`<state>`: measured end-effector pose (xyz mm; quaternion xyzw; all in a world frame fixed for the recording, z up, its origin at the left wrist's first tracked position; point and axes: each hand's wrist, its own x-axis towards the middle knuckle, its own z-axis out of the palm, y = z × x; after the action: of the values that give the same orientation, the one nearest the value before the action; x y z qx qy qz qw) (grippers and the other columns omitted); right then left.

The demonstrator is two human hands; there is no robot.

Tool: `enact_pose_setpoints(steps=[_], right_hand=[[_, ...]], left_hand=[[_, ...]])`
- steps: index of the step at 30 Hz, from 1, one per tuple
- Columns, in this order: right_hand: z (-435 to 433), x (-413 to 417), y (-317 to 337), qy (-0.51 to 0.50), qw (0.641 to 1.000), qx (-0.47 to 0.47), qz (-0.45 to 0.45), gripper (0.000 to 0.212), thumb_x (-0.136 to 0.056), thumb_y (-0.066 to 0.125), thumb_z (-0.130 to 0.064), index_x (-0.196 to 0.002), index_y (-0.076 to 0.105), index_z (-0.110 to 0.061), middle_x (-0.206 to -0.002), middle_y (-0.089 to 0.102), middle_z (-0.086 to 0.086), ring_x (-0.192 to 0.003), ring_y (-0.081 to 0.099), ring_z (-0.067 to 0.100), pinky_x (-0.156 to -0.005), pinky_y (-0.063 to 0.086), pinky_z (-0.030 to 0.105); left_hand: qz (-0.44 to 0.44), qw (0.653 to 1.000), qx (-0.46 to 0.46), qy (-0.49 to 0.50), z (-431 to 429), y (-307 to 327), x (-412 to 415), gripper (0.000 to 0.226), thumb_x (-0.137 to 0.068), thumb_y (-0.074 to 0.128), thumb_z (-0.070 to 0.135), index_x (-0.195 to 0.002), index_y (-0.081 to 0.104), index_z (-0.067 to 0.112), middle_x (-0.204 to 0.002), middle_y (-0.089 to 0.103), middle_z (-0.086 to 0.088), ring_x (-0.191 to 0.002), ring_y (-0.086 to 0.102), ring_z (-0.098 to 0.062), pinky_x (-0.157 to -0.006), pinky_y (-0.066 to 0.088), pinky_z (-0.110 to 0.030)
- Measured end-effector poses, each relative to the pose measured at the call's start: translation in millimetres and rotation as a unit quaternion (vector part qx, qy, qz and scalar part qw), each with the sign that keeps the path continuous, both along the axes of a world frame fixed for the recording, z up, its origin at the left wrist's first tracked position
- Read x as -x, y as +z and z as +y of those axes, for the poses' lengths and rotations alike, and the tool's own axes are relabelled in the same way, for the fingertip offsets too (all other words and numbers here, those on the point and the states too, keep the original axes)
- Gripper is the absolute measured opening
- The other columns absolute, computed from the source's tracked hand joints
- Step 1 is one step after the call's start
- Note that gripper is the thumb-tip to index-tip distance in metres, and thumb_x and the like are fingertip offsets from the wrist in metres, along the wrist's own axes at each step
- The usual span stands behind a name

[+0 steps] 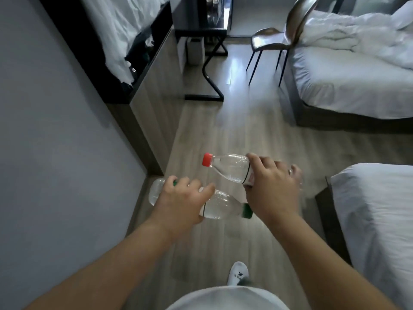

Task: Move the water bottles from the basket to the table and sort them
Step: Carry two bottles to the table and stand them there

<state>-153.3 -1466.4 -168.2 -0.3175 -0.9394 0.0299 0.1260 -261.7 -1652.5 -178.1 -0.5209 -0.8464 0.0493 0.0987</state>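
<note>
The left hand [181, 202] grips the middle of the green-capped bottle [223, 206], and the right hand [272, 186] grips the label band of the red-capped bottle [230, 167]. Both are clear plastic with water inside, held in the air above the wooden floor [223, 121]. There are two bottles, one in each hand, lying nearly level with their long axes running left to right. The green cap points right, out past the left hand toward the right wrist, while the red cap points left from the right hand.

Wood floor [234, 130], bearing black table [201, 32], chair [271, 40], far bed [346, 86], near bed [380, 220], white shoe [238, 274]
</note>
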Motion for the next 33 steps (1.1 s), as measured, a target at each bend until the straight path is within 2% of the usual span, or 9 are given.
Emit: enact_pose_setpoints(steps=[6,13,21,33], right_hand=[[94.6,11.2,8.6,-0.028,1.0,-0.005,0.011,0.071,-0.072,0.084,-0.024,-0.136,0.056,-0.03,-0.125,0.068,-0.001,-0.113,0.062,0.035,-0.106,0.035,0.063],[175.7,49.9,11.5,-0.062,0.998,-0.015,0.025,0.07,-0.071,0.084,-0.024,-0.135,0.057,-0.029,-0.126,0.068,0.0,-0.112,0.063,0.036,-0.107,0.034,0.063],[259.2,141.2,9.0,-0.09,0.994,-0.051,0.025,0.074,-0.068,0.085,-0.021,-0.135,0.056,-0.03,-0.125,0.068,0.0,-0.11,0.062,0.036,-0.105,0.033,0.062],[364.5,285.4,24.6,-0.148,0.988,-0.054,0.0,0.078,-0.069,0.086,-0.03,-0.14,0.054,-0.032,-0.127,0.066,-0.003,-0.112,0.062,0.033,-0.107,0.033,0.062]], left_hand=[[-0.024,1.0,0.008,-0.003,93.8,12.0,32.5,0.08,-0.041,0.096,0.046,-0.111,0.064,0.023,-0.088,0.065,0.003,-0.077,0.065,-0.026,-0.075,0.05,-0.046],[-0.007,1.0,-0.014,-0.022,175.3,22.5,90.2,0.083,-0.045,0.095,0.053,-0.114,0.061,0.024,-0.09,0.065,0.005,-0.078,0.065,-0.025,-0.073,0.046,-0.042],[0.006,0.996,-0.045,-0.075,266.8,22.8,199.6,0.081,-0.048,0.094,0.053,-0.116,0.059,0.024,-0.088,0.065,0.004,-0.075,0.064,-0.025,-0.07,0.047,-0.041],[0.004,0.988,-0.066,-0.138,397.4,40.8,372.1,0.082,-0.049,0.094,0.051,-0.118,0.06,0.024,-0.087,0.066,0.003,-0.075,0.066,-0.027,-0.073,0.051,-0.044]])
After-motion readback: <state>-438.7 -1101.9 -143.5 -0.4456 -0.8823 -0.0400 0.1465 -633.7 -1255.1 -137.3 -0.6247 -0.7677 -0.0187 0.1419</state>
